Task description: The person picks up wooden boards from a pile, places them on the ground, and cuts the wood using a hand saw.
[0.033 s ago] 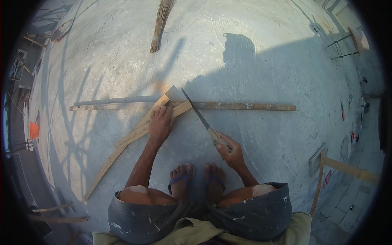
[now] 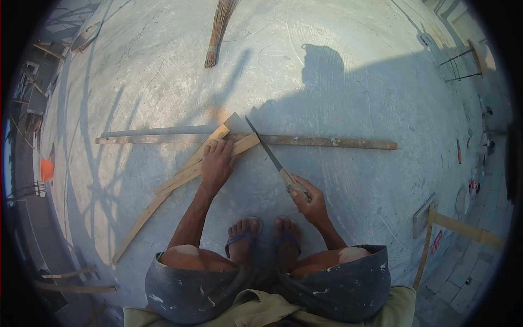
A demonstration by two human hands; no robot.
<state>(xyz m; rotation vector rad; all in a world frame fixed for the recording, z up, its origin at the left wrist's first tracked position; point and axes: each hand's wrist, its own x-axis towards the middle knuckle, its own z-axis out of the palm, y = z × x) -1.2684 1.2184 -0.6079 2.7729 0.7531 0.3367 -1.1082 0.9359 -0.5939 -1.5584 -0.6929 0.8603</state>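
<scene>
My left hand presses down with its fingers bent over a short pale wooden strip and a longer strip beside it. Both strips lean across a long, worn wooden batten that lies crosswise on the floor. In my right hand is the light-coloured handle of a handsaw, gripped with the fingers wrapped round. The saw's dark blade points forward and left, close by the cut end of the short strip. Whether its teeth touch the wood, I cannot tell.
A straw broom lies ahead on the concrete floor. An orange container stands far left. More wooden pieces lie at lower left, and a plank is at right. My sandalled feet are just behind the strips.
</scene>
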